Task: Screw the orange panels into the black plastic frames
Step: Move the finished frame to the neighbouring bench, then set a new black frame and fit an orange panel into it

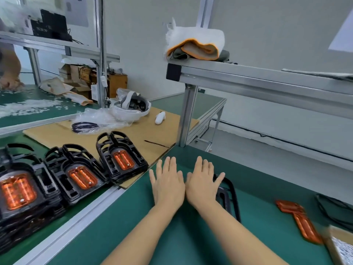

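Observation:
My left hand (pixel 167 183) and my right hand (pixel 202 181) lie flat side by side on the green mat, fingers straight, holding nothing. A black plastic frame (pixel 230 197) lies on the mat just right of my right hand, partly hidden under the wrist. Loose orange panels (pixel 299 219) lie in a row at the right. At the left stand three stacks of black frames with orange panels fitted: a near stack (pixel 18 190), a middle stack (pixel 80 175) and a far stack (pixel 122 157).
A cardboard sheet (pixel 133 129) behind the stacks carries a white headset (pixel 133 106), a white controller (pixel 160 117) and a bagged black cable (pixel 86 127). An aluminium shelf (pixel 267 81) with folded cloth crosses overhead. A small box (pixel 342 247) sits at the lower right.

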